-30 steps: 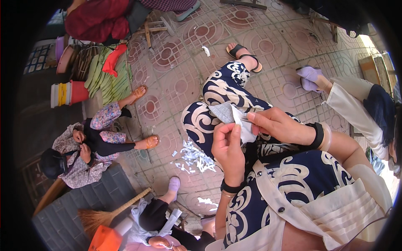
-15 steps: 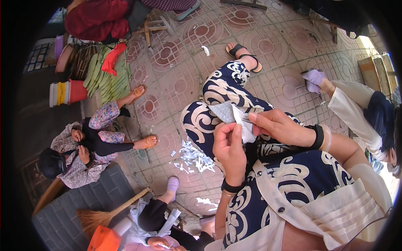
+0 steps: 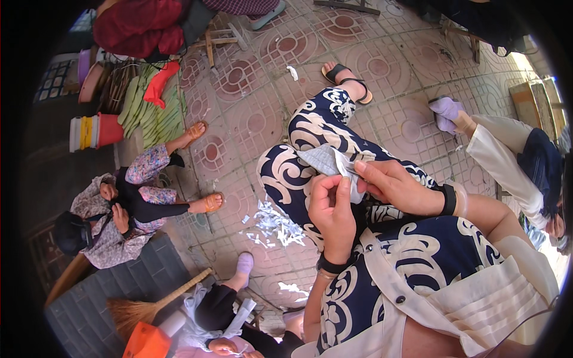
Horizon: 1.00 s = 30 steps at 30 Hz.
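The person's left hand (image 3: pixel 334 207) and right hand (image 3: pixel 393 184) pinch a grey cloth (image 3: pixel 322 157) — just above patterned trousers (image 3: pixel 279 173). White scraps (image 3: pixel 276 224) lie in a loose heap on the tiled floor (image 3: pixel 253 125); further left, a co-worker (image 3: pixel 110 253) in a dark cap (image 3: pixel 70 232) sits near a straw broom (image 3: pixel 132 314).

A cloth piece (image 3: pixel 319 157) was held between the left hand (image 3: pixel 334 206) and right hand (image 3: pixel 397 185), above the trousers (image 3: pixel 328 126). Scraps (image 3: pixel 276 224) were strewn left of the knees, on the paving (image 3: pixel 256 122). Farther left, a co-worker (image 3: pixel 119 244) was seated between a bucket (image 3: pixel 109 130) and a broom (image 3: pixel 134 311). Shoes (image 3: pixel 446 113) were planted to the right.
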Tool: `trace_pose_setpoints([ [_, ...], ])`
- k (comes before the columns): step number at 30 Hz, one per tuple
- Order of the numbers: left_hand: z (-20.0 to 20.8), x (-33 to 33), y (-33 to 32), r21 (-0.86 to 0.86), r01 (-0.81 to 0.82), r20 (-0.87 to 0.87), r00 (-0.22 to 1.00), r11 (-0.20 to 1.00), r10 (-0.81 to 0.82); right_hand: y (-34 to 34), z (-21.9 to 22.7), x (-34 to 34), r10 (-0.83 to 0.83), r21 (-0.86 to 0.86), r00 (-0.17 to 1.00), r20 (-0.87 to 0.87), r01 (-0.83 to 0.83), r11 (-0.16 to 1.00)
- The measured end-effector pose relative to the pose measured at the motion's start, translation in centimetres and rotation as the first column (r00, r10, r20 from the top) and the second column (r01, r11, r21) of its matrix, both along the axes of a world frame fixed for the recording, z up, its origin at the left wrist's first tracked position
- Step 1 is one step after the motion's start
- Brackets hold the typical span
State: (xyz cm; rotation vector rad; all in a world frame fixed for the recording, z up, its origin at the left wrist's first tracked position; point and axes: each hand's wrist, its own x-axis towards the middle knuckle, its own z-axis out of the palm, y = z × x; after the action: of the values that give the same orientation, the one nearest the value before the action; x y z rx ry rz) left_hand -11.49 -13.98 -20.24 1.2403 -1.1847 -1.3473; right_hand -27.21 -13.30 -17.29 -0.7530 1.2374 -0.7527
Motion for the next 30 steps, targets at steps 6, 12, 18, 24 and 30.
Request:
trace_pose_setpoints([
  [6, -0.29, -0.06, -0.04, 0.050, -0.046, -0.022, 0.999, 0.998, 0.047, 0.08, -0.10, -0.10, 0.001, 0.006, 1.000, -0.003, -0.001, 1.000],
  [12, -0.02, -0.13, 0.02, 0.078, -0.058, -0.069, 0.996, 0.995, 0.063, 0.34, 0.42, -0.10, -0.011, -0.008, 0.999, 0.034, 0.012, 1.000],
  [18, -0.30, -0.22, 0.27, 0.066, -0.006, -0.025, 1.000, 0.998, 0.007, 0.18, 0.13, 0.05, -0.068, -0.018, 0.997, 0.042, 0.069, 0.997],
  [24, -0.46, -0.15, 0.24, 0.113, -0.082, -0.086, 0.992, 0.990, 0.091, 0.09, -0.17, -0.22, -0.122, 0.015, 0.991, 0.046, 0.122, 0.992],
  [30, 0.03, -0.23, 0.26, 0.107, -0.104, -0.082, 0.990, 0.989, 0.113, 0.35, -0.26, -0.23, 0.008, -0.073, 1.000, -0.001, -0.008, 0.997],
])
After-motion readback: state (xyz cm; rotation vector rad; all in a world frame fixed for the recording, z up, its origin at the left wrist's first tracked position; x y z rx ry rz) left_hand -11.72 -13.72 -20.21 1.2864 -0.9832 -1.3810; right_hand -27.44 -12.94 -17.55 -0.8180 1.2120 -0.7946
